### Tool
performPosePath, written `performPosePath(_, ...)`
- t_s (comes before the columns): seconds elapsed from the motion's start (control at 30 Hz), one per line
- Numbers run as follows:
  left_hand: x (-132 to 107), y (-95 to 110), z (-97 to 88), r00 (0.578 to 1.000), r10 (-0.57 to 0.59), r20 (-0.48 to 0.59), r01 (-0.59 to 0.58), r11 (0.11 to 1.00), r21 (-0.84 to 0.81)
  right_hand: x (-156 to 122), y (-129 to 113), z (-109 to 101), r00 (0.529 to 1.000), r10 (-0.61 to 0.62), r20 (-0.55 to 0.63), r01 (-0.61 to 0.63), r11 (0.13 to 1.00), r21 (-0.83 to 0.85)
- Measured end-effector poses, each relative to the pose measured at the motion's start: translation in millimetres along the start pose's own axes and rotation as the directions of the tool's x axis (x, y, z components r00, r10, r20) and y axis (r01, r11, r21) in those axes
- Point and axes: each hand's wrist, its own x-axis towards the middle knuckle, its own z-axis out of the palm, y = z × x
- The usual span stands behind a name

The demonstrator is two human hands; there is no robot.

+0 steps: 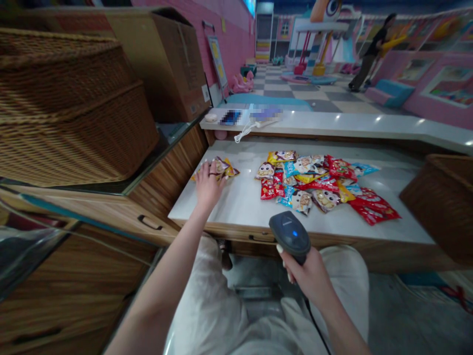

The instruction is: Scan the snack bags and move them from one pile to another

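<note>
The left hand [209,186], fingers loosely spread and unclenched, rests palm-down on a few shiny yellow-and-brown snack packets [226,168] at the left of a white stone counter [236,202]. The right hand [305,276] grasps a black handheld barcode scanner [289,235] showing a blue light, at lower centre. A heap of red, yellow and blue snack packets [306,180] lies further right on the counter.

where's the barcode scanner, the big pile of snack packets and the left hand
barcode scanner [290,234], head view, point on its dark top housing near the blue light
pile of snack packets [301,181], head view, point on the middle of the pile
left hand [209,186], head view, point on the back of the hand
</note>
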Motion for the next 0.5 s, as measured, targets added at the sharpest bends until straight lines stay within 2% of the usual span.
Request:
performPosePath(0.07,-2.9,-4.8,10.7,0.998,-0.012,0.065,0.007,0.997,0.077,0.2,-0.5,-0.1,1.000,-0.012,-0.015,0.011,1.000,-0.017)
performPosePath(0.17,-0.7,-14.3,24.7,0.997,0.006,0.077,-0.010,0.998,0.054,2.6,-1.2,-2.2,1.000,-0.013,-0.016,0.012,1.000,-0.022)
performPosePath(0.33,30.5,-26.2,27.7,0.995,-0.008,0.098,0.006,1.000,0.021,6.5,-0.5,-4.8,1.000,0.024,-0.018,-0.024,1.000,0.001)
performPosePath(0.43,41.6,-13.8,25.8,0.996,-0.021,0.086,0.019,1.000,0.019,7.6,1.9,-5.1,0.999,0.030,-0.019,-0.030,1.000,0.009)
performPosePath(0.5,35.5,5.5,29.4,0.997,0.039,0.064,-0.034,0.996,-0.079,8.3,4.0,-5.6,1.000,0.027,0.005,-0.027,1.000,0.000)
